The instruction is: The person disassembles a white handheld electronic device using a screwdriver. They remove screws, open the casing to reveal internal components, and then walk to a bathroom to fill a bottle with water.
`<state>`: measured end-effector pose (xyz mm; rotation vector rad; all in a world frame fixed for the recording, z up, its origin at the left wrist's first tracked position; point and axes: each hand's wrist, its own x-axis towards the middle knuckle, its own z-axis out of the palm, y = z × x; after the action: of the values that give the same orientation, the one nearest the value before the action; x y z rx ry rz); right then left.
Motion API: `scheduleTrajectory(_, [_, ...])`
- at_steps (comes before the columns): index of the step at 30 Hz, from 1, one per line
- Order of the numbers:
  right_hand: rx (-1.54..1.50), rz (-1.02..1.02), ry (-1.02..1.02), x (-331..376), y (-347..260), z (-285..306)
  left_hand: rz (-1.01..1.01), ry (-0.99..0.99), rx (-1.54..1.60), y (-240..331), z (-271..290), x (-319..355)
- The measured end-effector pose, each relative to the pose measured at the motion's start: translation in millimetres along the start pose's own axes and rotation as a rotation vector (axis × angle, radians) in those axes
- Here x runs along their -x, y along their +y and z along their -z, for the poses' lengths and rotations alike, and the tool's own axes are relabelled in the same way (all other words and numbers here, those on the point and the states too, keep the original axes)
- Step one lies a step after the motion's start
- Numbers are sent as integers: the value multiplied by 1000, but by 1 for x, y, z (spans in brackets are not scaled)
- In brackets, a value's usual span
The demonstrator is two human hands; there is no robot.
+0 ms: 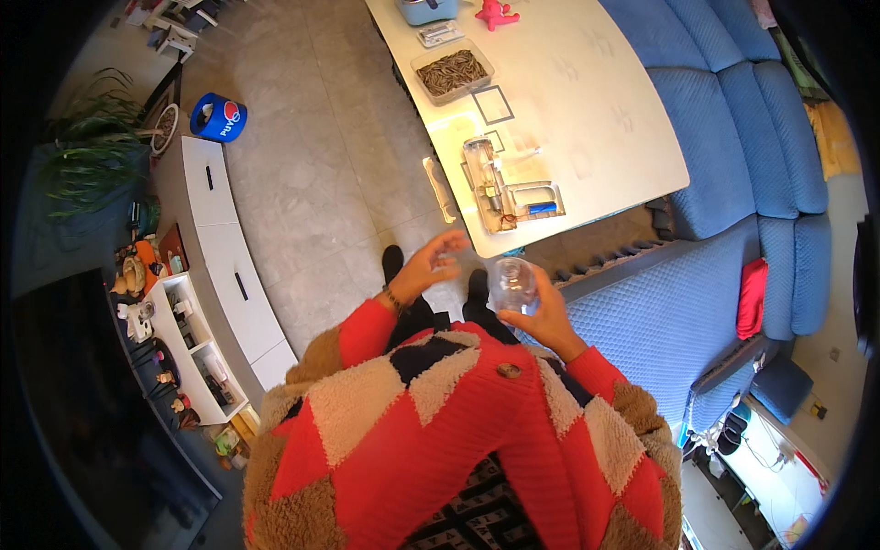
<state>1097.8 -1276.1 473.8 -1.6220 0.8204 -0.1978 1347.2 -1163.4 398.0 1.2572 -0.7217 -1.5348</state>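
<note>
My right hand [550, 319] is closed around a clear, round, see-through cup or jar [511, 284], held just off the near corner of the cream table [596, 119]. The contents, if any, cannot be made out. To its left my left hand [434, 266] is raised with fingers apart and nothing in it, slightly blurred. Ahead of both hands, near the table's left edge, stands a long clear organizer [480, 165] with small items in it. Beside it lies a clear tray [537, 191] holding a blue object [542, 208].
Farther along the table sit a clear tub of brown slender pieces [451, 73], a blue box [427, 11] and a pink toy [496, 14]. A blue quilted sofa [642, 302] borders the right. On the left are a white drawer cabinet [213, 202], a blue bin [218, 117] and a plant [92, 156].
</note>
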Motion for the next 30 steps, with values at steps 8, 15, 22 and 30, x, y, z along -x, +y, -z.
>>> scheduleTrajectory(8, [73, 209, -254, -105, -71, -131, -140, 11, 17, 72, 73, 73])
scheduleTrajectory(15, [-637, -74, -562, -182, -136, -244, -414, 234, 383, 124, 210, 142])
scheduleTrajectory(22, [-516, -111, -825, -252, -205, -301, -437, 336, 326, 166, 284, 167])
scheduleTrajectory(30, [-631, 23, -576, -383, -263, -307, -531, 445, -364, 191, 475, 110])
